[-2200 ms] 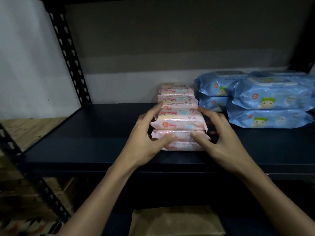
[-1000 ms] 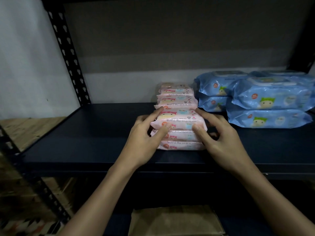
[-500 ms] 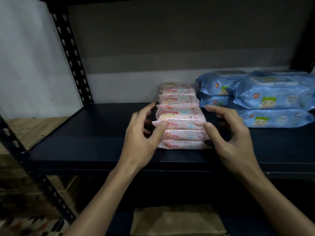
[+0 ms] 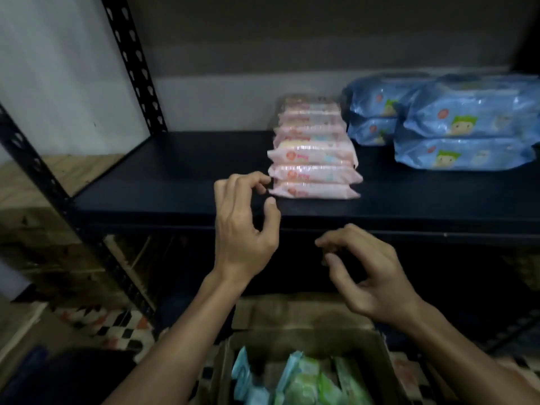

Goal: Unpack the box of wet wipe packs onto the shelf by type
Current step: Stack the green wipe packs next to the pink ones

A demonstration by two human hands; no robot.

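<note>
Storage corner or stockroom, possibly in a home or small shop; which one cannot be told.

- Dark metal shelf (image 4: 181,176) on a slotted-angle upright (image 4: 133,62), upper left of the frame: boltless storage racking.
- Stock grouped by type on the shelf: a pile of pink wet wipe packs (image 4: 314,159) at centre, stacked blue wet wipe packs (image 4: 464,124) at upper right.
- Open cardboard box (image 4: 377,349) at the bottom centre, holding green and pale blue packs (image 4: 301,378).
- Plain, bare wall (image 4: 292,33) behind the rack.
- Patterned tile floor (image 4: 117,325) at lower left.
- Dim light throughout.
</note>
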